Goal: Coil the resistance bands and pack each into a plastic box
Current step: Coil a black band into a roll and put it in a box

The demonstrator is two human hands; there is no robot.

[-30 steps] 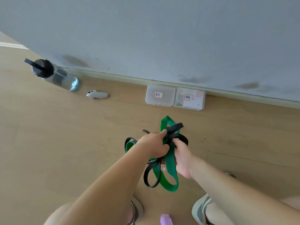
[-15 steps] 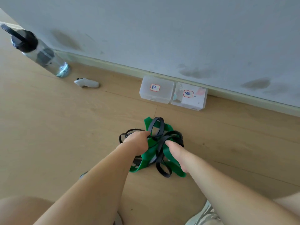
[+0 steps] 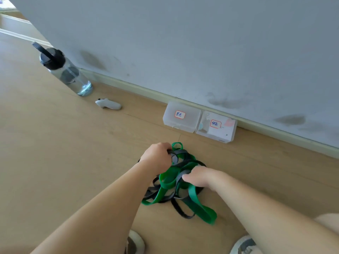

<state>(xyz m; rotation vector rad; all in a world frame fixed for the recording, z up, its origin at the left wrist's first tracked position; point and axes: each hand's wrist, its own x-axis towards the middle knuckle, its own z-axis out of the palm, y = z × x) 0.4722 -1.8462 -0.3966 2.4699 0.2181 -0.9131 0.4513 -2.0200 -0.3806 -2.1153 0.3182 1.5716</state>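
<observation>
Bands tangled in a heap near the boxes. Gripped box-side by left hand, curled round a black loop; pinned under right hand, fingers straight, likely for untangling.

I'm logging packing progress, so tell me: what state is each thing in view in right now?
green band, uncoiled, in a tangle
black band, uncoiled, in the same tangle
left box, lid shut
right box, lid shut
water bottle, standing, cap on
left hand, grips black band
right hand, on the tangle, hold unclear
</observation>
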